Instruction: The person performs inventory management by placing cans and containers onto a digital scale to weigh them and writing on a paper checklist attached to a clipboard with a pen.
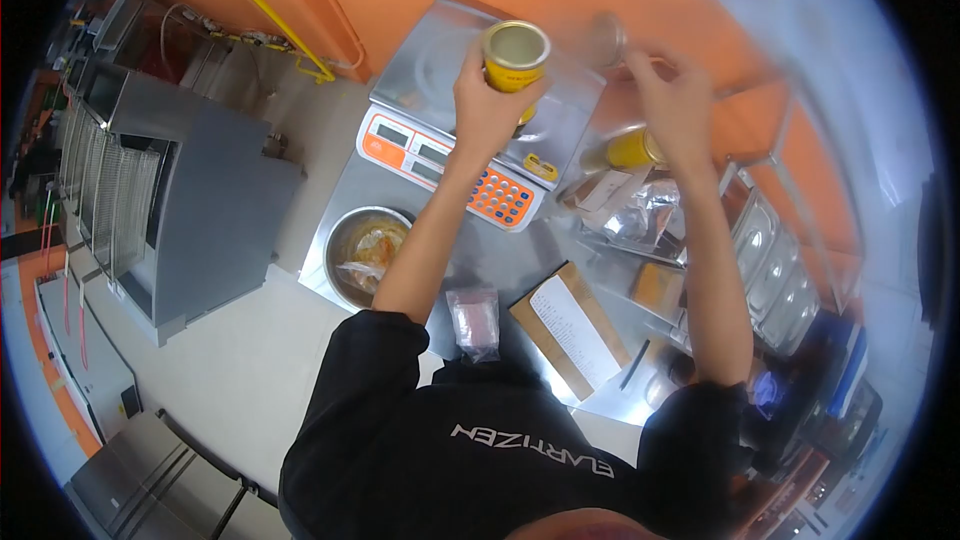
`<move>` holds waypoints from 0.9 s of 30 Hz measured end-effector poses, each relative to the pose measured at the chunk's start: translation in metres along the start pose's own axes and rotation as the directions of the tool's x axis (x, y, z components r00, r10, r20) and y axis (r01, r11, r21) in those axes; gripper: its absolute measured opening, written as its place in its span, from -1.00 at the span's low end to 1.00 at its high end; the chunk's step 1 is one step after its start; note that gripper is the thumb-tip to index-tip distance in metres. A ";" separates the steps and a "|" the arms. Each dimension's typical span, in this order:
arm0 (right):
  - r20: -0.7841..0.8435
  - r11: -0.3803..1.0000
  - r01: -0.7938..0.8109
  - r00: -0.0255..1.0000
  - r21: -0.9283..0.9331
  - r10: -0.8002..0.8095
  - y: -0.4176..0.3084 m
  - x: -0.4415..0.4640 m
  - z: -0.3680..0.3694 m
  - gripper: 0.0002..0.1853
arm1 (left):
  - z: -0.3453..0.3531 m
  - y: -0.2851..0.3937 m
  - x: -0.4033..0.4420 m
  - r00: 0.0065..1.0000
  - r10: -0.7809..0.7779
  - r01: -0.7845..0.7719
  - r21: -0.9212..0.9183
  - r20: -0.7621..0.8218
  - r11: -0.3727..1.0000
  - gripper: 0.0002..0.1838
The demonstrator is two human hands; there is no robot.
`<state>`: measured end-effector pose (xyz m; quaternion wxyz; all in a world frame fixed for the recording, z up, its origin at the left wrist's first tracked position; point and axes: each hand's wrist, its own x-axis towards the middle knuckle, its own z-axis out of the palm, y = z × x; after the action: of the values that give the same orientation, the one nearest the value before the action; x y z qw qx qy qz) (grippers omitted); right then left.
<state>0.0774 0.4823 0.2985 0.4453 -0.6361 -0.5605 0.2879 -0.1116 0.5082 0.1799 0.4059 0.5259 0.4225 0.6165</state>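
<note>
My left hand [485, 105] is wrapped round an open yellow can [516, 52] above the steel plate of a scale [430, 65]. The can's pale inside faces up. My right hand [675, 105] is raised to the right of the scale, its fingers curled together near a blurred round clear lid [607, 38]; whether they touch it I cannot tell. Below that hand, another yellow can [632, 148] lies on its side by foil and clear packets [640, 210]. A small yellow item [541, 167] rests on the scale's lower right corner.
A metal bowl [338, 258] holding a plastic bag stands at the lower left of the steel table. Nearer me are a sealed packet [474, 323], a written sheet [575, 330] on brown card, and a pen [634, 365]. Metal trays [770, 260] stand at the right.
</note>
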 end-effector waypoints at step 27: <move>0.414 0.423 0.785 0.606 -0.453 -0.680 0.024 0.004 0.055 -0.80 | -0.029 -0.009 -0.115 0.998 -0.054 0.051 0.216 0.010 0.975 -0.12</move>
<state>0.0415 0.4997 0.2536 0.2529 -0.4050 -0.8754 -0.0750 -0.1268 0.3999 0.1335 0.3659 0.5604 0.4976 0.5518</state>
